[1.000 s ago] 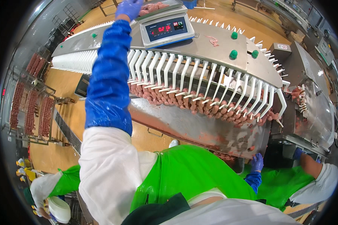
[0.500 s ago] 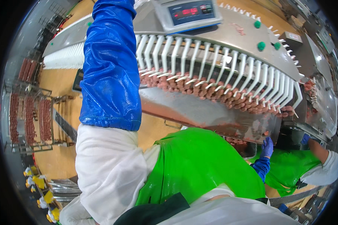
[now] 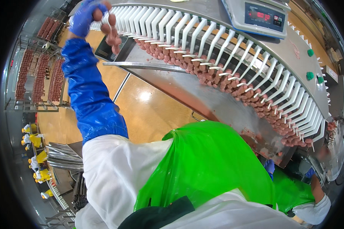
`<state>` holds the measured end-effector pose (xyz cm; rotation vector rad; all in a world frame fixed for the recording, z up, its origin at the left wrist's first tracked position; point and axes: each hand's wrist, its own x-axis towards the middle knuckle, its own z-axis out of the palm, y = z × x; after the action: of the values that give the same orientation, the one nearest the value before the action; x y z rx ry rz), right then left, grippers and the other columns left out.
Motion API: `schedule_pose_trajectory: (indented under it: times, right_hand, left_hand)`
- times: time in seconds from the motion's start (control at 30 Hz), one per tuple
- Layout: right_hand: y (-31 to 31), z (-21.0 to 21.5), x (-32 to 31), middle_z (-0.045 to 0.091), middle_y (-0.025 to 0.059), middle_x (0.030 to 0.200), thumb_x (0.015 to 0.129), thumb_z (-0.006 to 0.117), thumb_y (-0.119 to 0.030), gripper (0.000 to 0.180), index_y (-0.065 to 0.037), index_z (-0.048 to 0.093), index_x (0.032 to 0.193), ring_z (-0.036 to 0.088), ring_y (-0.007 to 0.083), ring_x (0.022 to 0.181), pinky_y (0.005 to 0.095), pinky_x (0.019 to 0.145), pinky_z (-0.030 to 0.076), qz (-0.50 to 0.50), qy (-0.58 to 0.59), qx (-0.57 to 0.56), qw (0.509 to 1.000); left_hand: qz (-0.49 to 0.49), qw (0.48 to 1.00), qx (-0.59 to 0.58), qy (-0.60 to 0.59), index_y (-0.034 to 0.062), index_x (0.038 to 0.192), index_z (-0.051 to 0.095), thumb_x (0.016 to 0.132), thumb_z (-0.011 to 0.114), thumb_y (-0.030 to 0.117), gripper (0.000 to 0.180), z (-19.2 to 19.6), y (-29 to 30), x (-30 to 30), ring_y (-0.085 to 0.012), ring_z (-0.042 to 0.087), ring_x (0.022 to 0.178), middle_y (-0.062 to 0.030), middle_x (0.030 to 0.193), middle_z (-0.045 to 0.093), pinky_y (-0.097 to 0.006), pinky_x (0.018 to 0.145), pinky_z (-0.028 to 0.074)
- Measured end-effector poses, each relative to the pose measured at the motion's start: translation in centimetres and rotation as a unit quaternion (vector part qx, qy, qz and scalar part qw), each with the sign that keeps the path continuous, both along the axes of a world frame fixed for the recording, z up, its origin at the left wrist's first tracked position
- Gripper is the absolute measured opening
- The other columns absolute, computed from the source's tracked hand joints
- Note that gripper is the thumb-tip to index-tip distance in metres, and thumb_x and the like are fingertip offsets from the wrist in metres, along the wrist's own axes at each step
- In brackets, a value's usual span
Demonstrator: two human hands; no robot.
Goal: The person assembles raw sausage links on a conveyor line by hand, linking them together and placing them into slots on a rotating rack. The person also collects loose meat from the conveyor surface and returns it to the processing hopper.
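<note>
At the upper left, my left hand (image 3: 83,18), in a blue glove and blue sleeve cover, is closed on a string of sausage links (image 3: 111,36) that dangles beside the rack's end. The hand and links are slightly smeared by motion. Several more sausage links (image 3: 233,84) hang in loops from the white hooks (image 3: 214,42) of a long curved conveyor. My right hand (image 3: 269,166), also gloved in blue, is low at the right, near the metal tray's edge. Its fingers look extended, with nothing visible in them; my green apron (image 3: 210,164) hides part of the arm.
A digital scale (image 3: 262,17) stands on the conveyor's steel top. Below the hooks lies a wet steel tray (image 3: 221,99). At right is a co-worker in a green apron (image 3: 294,191). Racks of hanging sausages (image 3: 40,78) and people in yellow (image 3: 36,139) are at left.
My view has turned, so the conveyor and scale sit further right. My left hand, out of sight before, now shows with sausage links hanging from it. My right hand appears lower.
</note>
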<state>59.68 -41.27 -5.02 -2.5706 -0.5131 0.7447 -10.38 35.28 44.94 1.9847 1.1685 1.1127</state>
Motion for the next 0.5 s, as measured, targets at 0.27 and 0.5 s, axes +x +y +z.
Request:
schedule_pose_trajectory:
  times: [0.27,0.5]
  right_hand:
    - [-0.3,4.1,0.7,0.063,0.0177,0.091,0.082,0.061,-0.022,0.02,-0.004,0.064,0.091,0.059,0.0389,0.083,0.0461,0.072,0.047,0.335,-0.194,-0.077,0.919]
    - [-5.5,4.3,3.8,0.062,0.0065,0.084,0.094,0.05,-0.035,0.03,-0.009,0.059,0.083,0.06,0.0273,0.083,0.0428,0.069,0.046,0.015,-0.021,0.059,0.998]
  left_hand:
    - [0.177,0.967,-0.178,0.033,-0.0021,0.117,0.058,0.082,0.068,0.017,0.041,-17.4,7.0,-12.0,-0.0169,0.065,0.085,-0.009,0.095,0.07,-0.027,0.08,0.051]
    - [0.133,0.952,-0.127,0.245,0.0061,0.127,0.056,0.085,0.063,0.029,0.049,-23.8,12.1,-6.6,-0.0259,0.066,0.104,-0.0155,0.112,0.068,-0.037,0.091,0.05]
